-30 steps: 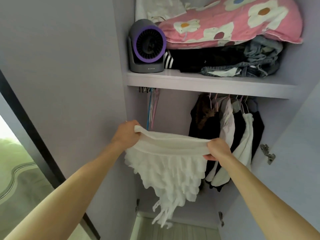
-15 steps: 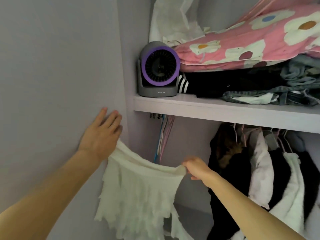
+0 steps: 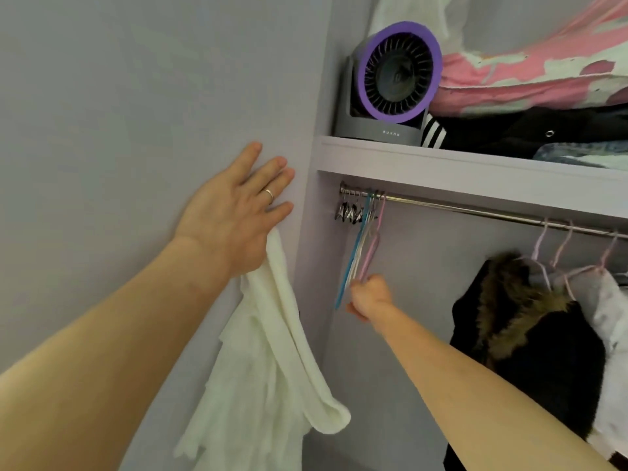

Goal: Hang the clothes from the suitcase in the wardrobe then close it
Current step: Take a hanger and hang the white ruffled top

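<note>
The wardrobe (image 3: 424, 266) stands open, filling the frame from 12 to 5 o'clock. A flat lilac panel (image 3: 136, 96) covers 9 to 11. The shelf (image 3: 475, 164) at 1 o'clock carries pink bedding (image 3: 526, 79), folded dark clothes (image 3: 509, 130) and a grey-and-purple fan (image 3: 390, 83). A black fur-collared coat (image 3: 530, 334) hangs at 4 o'clock.

The white garment (image 3: 272, 351), the item to be hung, dangles at 6 to 7 o'clock from under the left hand (image 3: 234, 212). That hand's fingers lie straight and flat on the panel. Whether palm or thumb secures the cloth cannot be told.

The right hand (image 3: 368, 295), at centre, is clenched round the lower ends of several empty hangers (image 3: 363, 246) on the rail (image 3: 475, 209), beside a cluster of metal clips (image 3: 348, 210).

Risks, as judged:
- The garment looks held by little more than pressure, so it may slide to the floor if the left hand shifts.
- The right hand grips a bunch, so pulling one hanger may drag off or tangle its neighbours.
</note>
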`<act>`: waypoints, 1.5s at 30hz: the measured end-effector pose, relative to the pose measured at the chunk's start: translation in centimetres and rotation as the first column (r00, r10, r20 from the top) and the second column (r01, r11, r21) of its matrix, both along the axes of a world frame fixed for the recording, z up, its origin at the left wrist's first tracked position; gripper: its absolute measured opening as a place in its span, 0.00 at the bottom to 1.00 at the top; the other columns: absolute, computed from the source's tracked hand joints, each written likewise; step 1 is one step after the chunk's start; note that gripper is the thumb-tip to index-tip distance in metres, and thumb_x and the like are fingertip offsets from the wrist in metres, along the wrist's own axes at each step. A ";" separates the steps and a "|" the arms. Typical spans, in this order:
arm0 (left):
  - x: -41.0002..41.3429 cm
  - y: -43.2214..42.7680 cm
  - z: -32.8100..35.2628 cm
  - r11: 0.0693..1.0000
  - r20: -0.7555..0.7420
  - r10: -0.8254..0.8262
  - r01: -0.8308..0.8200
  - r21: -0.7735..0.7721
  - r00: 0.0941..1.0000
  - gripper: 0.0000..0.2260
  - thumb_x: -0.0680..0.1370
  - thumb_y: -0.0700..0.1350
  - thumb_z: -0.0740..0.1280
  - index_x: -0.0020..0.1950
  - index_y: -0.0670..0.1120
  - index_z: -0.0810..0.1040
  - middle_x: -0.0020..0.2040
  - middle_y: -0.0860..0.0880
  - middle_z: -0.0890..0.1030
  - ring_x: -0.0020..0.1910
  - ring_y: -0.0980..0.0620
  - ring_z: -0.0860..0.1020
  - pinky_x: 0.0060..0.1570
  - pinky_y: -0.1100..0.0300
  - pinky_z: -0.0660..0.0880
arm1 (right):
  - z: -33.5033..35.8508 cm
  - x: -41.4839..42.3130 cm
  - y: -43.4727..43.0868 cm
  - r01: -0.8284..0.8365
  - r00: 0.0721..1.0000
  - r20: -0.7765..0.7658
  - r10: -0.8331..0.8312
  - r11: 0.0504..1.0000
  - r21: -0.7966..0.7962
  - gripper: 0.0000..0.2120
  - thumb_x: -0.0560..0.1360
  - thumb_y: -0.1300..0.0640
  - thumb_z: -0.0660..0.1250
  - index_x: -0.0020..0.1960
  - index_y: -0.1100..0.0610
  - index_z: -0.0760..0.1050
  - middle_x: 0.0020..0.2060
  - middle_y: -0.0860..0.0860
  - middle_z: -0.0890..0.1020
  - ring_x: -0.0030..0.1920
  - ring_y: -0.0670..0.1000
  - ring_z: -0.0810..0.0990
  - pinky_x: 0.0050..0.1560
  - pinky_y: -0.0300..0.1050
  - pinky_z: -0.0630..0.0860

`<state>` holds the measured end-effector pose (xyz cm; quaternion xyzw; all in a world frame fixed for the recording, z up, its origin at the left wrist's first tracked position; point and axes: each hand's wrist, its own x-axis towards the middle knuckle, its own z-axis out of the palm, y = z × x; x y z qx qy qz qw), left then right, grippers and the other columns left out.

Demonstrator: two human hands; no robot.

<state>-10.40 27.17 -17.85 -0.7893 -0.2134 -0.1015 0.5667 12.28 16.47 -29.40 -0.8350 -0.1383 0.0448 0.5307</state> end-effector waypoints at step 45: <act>-4.1 -24.3 -5.6 -0.913 -0.092 0.404 0.396 -0.096 0.910 0.17 0.80 0.48 0.57 0.50 0.46 0.85 0.38 0.46 0.83 0.40 0.45 0.80 0.46 0.51 0.78 | 5.1 -29.0 -33.6 0.081 0.974 -0.217 -0.059 0.992 0.098 0.28 0.82 0.43 0.60 0.27 0.52 0.57 0.23 0.47 0.60 0.25 0.48 0.58 0.31 0.42 0.59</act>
